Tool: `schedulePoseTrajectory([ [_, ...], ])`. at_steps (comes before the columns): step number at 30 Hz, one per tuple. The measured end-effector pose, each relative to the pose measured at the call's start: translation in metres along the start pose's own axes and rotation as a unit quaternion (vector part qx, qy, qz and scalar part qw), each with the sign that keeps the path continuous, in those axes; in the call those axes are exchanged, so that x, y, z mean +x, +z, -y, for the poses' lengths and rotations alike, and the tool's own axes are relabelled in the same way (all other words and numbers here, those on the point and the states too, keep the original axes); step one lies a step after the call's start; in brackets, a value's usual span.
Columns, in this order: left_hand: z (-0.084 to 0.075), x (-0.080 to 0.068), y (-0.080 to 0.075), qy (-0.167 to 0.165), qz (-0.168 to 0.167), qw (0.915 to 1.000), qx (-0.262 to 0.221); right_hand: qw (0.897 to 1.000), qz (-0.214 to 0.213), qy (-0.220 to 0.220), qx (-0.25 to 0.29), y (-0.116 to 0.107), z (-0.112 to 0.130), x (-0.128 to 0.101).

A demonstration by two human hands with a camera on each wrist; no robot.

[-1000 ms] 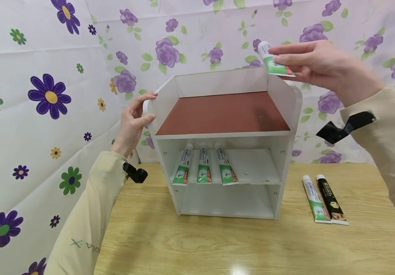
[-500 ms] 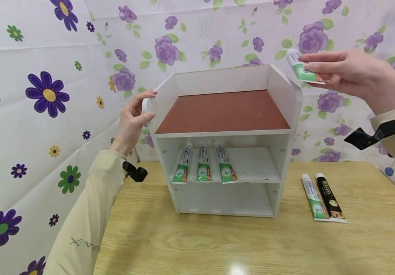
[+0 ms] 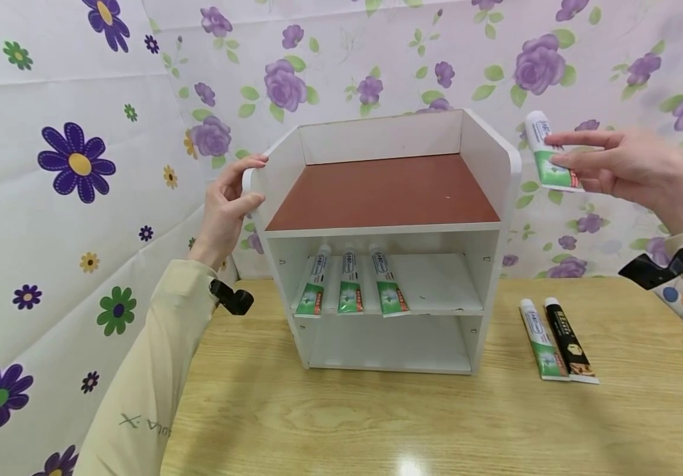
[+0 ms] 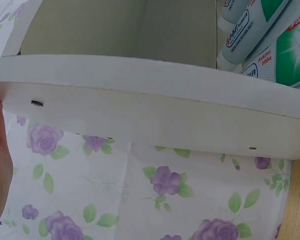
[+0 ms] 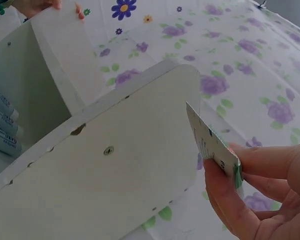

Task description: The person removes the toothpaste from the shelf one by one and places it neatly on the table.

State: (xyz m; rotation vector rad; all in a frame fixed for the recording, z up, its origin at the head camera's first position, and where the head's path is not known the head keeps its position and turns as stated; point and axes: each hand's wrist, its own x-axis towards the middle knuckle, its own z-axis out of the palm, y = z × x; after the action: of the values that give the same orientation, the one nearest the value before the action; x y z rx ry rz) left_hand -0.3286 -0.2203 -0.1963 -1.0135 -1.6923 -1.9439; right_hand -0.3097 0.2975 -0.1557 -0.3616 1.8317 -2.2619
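1. Head: right hand (image 3: 633, 168) pinches a green-and-white tube (image 3: 546, 158) beside the shelf (image 3: 488, 168), apart from it; left hand (image 3: 225, 206) grips the shelf's upper left edge.
2. Left wrist: little of the left hand shows (I cannot tell its grip here).
3. Right wrist: fingers (image 5: 267, 161) pinch the tube; light pressure probably suits its soft body.

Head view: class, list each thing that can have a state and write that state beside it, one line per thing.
Cabinet: upright, open-fronted
Left grip: curled on the cabinet's side panel
Right grip: pinching a tube
Held tube: capped, raised, tilted
Three shelf tubes: capped, lying apart
Green-and-white loose tube: capped, lying flat
Black tube: capped, lying flat
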Motion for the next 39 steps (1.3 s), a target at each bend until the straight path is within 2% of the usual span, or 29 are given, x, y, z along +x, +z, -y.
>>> schedulePoseTrajectory([
  [3, 0.0, 0.0, 0.001, -0.001, -0.002, 1.0, 0.001, 1.0, -0.003, 0.009, -0.003, -0.008, -0.009, -0.003],
  [8, -0.001, 0.0, 0.001, -0.004, -0.002, 1.0, 0.001, 0.998, -0.015, 0.016, -0.051, -0.022, -0.026, -0.005],
  [15, -0.001, -0.001, 0.001, -0.01, -0.002, 0.9999, 0.005, 0.986, -0.03, 0.032, -0.163, -0.044, -0.053, -0.01],
  [24, -0.003, -0.001, 0.001, -0.008, -0.004, 0.9999, 0.003, 0.969, -0.026, 0.056, -0.239, -0.068, -0.086, -0.015],
  [26, -0.003, -0.001, 0.001, -0.008, -0.004, 0.9999, 0.005, 0.968, -0.018, 0.062, -0.242, -0.073, -0.094, -0.016],
  [30, -0.003, -0.001, 0.001, -0.004, -0.002, 1.0, 0.006, 0.972, -0.008, 0.081, -0.219, -0.082, -0.11, -0.022],
  [33, -0.003, 0.0, 0.001, -0.004, -0.001, 1.0, 0.008, 0.974, -0.019, 0.092, -0.204, -0.088, -0.122, -0.026],
  [39, -0.002, 0.0, 0.002, -0.004, -0.001, 1.0, 0.004, 0.968, -0.022, 0.102, -0.229, -0.099, -0.146, -0.033],
])
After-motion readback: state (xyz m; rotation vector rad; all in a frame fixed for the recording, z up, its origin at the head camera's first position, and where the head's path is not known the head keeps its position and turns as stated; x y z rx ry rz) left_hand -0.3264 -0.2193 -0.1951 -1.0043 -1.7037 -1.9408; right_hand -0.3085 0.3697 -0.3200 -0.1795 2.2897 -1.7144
